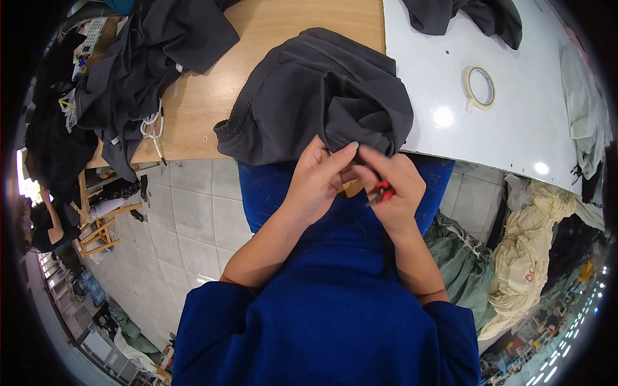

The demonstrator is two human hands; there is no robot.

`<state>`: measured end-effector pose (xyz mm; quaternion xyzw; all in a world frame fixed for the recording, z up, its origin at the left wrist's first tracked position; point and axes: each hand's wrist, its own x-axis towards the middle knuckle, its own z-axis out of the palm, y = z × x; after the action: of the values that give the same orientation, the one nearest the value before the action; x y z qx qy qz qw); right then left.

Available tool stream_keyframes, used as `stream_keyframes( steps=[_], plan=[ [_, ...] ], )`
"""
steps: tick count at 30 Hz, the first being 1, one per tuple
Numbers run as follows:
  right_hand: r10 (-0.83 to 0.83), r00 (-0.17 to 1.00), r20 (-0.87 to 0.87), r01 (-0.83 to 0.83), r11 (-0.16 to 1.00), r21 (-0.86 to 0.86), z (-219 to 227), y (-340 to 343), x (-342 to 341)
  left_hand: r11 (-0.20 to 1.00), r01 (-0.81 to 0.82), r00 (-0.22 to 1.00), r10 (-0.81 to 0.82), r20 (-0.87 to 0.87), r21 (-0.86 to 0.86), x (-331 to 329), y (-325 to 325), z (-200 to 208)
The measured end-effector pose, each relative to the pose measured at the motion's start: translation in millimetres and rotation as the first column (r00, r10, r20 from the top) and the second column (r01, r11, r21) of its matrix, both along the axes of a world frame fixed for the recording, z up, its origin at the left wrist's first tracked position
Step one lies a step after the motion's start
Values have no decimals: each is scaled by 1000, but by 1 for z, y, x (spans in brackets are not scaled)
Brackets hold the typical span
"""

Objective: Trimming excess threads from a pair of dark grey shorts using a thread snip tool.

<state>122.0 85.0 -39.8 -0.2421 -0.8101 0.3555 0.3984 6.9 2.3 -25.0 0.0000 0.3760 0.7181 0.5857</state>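
Dark grey cloth, a bunched garment [318, 96], lies on the wooden table [206, 103] at its near edge, directly ahead of you. Your left hand [318, 180] pinches the garment's stitched hem between thumb and fingers. Your right hand [393, 186] is closed around a small red tool [383, 192], touching the same hem. A tape roll [479, 87] sits well apart on the white surface [515, 128].

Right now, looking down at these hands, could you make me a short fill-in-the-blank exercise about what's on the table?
1. Both hands pinch the hem of a dark ____ fabric garment.
2. The right hand holds a small ____ thread snipper.
3. The beige roll of tape lies on the ____ tabletop.
4. The left hand grips the ____.

Missing words: grey; red; white; garment
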Motion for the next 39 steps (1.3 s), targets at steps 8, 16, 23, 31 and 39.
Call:
stream_keyframes(
  steps=[8, 16, 23, 31, 39],
  plan=[
    [307, 945, -114, -294, 948, 123, 10, -11, 13, 990, -88, 996, 87, 15, 111, -6, 4, 2],
    [-177, 984, -19, 176, 984, -14, 8, 8, -2, 982, -50, 998, 44, 40, 183, 5, 5, 3],
    [-109, 994, 28, 107, 992, 64, 24, 0, 8, 958, -152, 986, 165, -33, 243, 10, 9, -2],
    [-49, 998, -40, 29, 917, -397, 35, -2, 22, 972, -135, 983, 156, -100, 190, 5, 9, -1],
    [-33, 994, 108, 38, 998, -46, 32, 23, 20, 976, -127, 986, 144, -89, 178, 2, 6, 6]
  ],
)
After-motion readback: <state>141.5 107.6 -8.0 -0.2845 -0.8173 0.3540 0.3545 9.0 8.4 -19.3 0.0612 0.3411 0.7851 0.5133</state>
